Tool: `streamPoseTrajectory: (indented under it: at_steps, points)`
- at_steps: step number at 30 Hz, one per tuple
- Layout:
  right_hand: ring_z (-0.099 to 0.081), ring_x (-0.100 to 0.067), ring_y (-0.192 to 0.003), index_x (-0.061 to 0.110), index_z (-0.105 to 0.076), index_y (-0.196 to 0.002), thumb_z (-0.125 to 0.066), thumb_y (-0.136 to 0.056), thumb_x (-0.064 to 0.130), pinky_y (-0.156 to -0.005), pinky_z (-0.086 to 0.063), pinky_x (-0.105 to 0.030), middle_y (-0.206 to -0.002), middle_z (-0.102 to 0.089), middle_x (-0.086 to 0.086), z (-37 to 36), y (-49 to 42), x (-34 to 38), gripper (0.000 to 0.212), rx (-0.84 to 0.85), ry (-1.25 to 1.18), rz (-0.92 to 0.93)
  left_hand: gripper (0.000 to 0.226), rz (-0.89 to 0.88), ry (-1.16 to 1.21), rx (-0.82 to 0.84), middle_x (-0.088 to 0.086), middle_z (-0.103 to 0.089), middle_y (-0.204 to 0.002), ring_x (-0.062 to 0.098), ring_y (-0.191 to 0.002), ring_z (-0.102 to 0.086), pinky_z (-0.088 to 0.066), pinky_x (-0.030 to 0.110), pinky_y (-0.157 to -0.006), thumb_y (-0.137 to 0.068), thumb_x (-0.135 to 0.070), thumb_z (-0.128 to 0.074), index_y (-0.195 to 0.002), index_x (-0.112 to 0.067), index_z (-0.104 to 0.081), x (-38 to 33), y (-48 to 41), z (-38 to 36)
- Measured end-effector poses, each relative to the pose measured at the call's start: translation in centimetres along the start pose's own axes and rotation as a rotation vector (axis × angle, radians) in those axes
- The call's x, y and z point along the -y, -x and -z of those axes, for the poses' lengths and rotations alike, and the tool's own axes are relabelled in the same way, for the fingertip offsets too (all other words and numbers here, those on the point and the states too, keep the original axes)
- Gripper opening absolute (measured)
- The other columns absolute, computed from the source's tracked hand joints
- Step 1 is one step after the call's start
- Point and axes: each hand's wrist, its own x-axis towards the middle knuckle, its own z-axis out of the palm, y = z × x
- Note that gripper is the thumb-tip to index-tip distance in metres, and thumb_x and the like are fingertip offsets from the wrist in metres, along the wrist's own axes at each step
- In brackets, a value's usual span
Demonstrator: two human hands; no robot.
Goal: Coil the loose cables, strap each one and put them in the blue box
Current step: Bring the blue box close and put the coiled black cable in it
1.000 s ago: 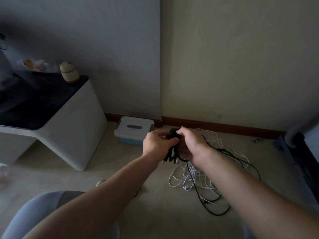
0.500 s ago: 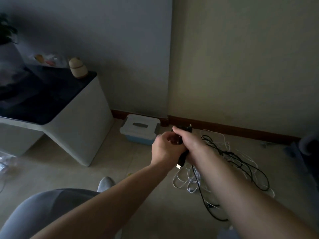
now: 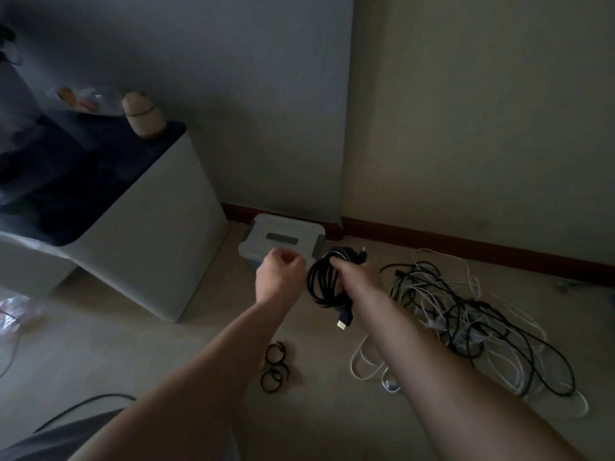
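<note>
Coiled black cable [image 3: 315,283] — gripped in right hand [image 3: 361,277], plug dangling below; left hand [image 3: 283,272] beside it — fisted, holding nothing.

Closed lid [image 3: 283,239] blocks the blue box [image 3: 254,262].

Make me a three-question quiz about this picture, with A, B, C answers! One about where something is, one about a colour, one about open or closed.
1. Where do the black straps lie?
A on the floor
B on the box lid
C on the dark table top
2. What colour is the coiled cable that the right hand grips?
A white
B black
C red
3. How is the blue box?
A lid off
B lid on
C tipped over
Answers: 1 A, they lie on the floor beside the left forearm. 2 B, the coil is black. 3 B, its pale lid sits on top.
</note>
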Motion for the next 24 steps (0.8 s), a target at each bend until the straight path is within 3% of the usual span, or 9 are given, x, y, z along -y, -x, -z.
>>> streamPoseTrajectory:
  at_steps: [2, 4, 7, 11, 13, 17, 19, 21, 24]
  points:
    - [-0.067, -0.028, -0.087, 0.002, -0.066, -0.118, -0.074, -0.084, 0.031, -0.058, -0.046, -0.024, -0.107, -0.071, -0.016, -0.2, -1.9, -0.4, 0.045, -0.016, 0.087, -0.018, 0.014, 0.067, -0.114, 0.008, 0.002, -0.071, -0.085, 0.02, -0.08, -0.066, -0.055, 0.033, -0.074, -0.087, -0.022, -0.055, -0.086, -0.02, -0.069, 1.7, -3.1, -0.2]
    - [-0.067, -0.031, -0.095, 0.004, -0.063, -0.122, -0.072, -0.088, 0.032, -0.067, -0.051, -0.03, -0.11, -0.07, -0.015, -1.0, -4.5, -0.9, 0.045, -0.053, 0.123, -0.022, 0.018, 0.081, -0.245, 0.026, 0.002, -0.067, -0.086, 0.02, -0.081, -0.062, -0.047, 0.029, -0.07, -0.091, -0.021, -0.054, -0.094, -0.014, -0.07, 3.2, -6.4, -0.3]
    - [-0.065, -0.032, -0.096, 0.004, -0.062, -0.123, -0.068, -0.093, 0.033, -0.082, -0.056, -0.039, -0.111, -0.068, -0.014, -2.4, -8.5, -1.5, 0.042, -0.11, 0.194, -0.012, 0.027, 0.046, -0.453, 0.099, 0.005, -0.063, -0.109, 0.023, -0.102, -0.06, -0.042, 0.028, -0.079, -0.095, -0.026, -0.056, -0.121, -0.02, -0.061, 5.5, -10.8, -0.9]
    - [-0.058, -0.024, -0.072, 0.003, -0.064, -0.119, -0.063, -0.095, 0.026, -0.064, -0.048, -0.03, -0.092, -0.061, -0.008, -4.1, -14.3, -2.7, 0.032, -0.172, 0.252, -0.014, 0.045, -0.174, -0.772, 0.233, 0.004, -0.055, -0.133, 0.025, -0.12, -0.054, -0.049, 0.041, -0.094, -0.094, -0.03, -0.061, -0.137, -0.026, -0.049, 8.8, -16.6, -3.5]
    - [-0.053, -0.02, -0.067, 0.005, -0.062, -0.116, -0.061, -0.096, 0.025, -0.058, -0.043, -0.026, -0.093, -0.061, -0.009, -4.9, -16.6, -3.0, 0.029, -0.2, 0.246, -0.023, 0.061, -0.275, -0.919, 0.274, 0.005, -0.042, -0.148, 0.029, -0.133, -0.042, -0.044, 0.048, -0.104, -0.09, -0.034, -0.065, -0.146, -0.029, -0.038, 10.0, -18.7, -5.1]
    - [-0.05, -0.017, -0.064, 0.008, -0.062, -0.101, -0.061, -0.095, 0.022, -0.063, -0.041, -0.026, -0.097, -0.065, -0.012, -6.4, -20.9, -4.1, 0.015, -0.235, 0.272, -0.01, 0.097, -0.39, -1.161, 0.36, 0.002, 0.003, -0.167, 0.033, -0.152, -0.004, -0.015, 0.058, -0.12, -0.087, -0.034, -0.072, -0.157, -0.034, -0.005, 12.4, -22.1, -7.9]
    - [-0.055, -0.021, -0.071, 0.006, -0.065, -0.1, -0.067, -0.091, 0.027, -0.068, -0.042, -0.027, -0.101, -0.068, -0.012, -6.7, -22.3, -4.9, 0.024, -0.208, 0.274, -0.027, 0.094, -0.478, -1.204, 0.35, 0.005, -0.003, -0.166, 0.034, -0.149, -0.016, -0.022, 0.058, -0.118, -0.087, -0.024, -0.071, -0.156, -0.033, -0.009, 13.4, -22.8, -8.6]
    - [-0.057, -0.024, -0.083, 0.006, -0.063, -0.102, -0.074, -0.087, 0.04, -0.072, -0.044, -0.029, -0.099, -0.063, -0.008, -6.8, -22.6, -5.3, 0.039, -0.154, 0.246, -0.041, 0.076, -0.602, -1.219, 0.285, 0.009, -0.018, -0.164, 0.035, -0.133, -0.042, -0.04, 0.051, -0.107, -0.089, -0.016, -0.064, -0.152, -0.027, -0.023, 13.9, -22.8, -8.9]
    - [-0.059, -0.024, -0.084, 0.012, -0.059, -0.098, -0.081, -0.074, 0.056, -0.072, -0.049, -0.029, -0.091, -0.059, -0.004, -6.7, -22.1, -6.0, 0.055, -0.118, 0.178, -0.051, 0.06, -0.73, -1.251, 0.28, 0.013, -0.024, -0.162, 0.035, -0.111, -0.058, -0.049, 0.042, -0.092, -0.094, -0.022, -0.057, -0.148, -0.022, -0.032, 13.7, -21.9, -9.0]
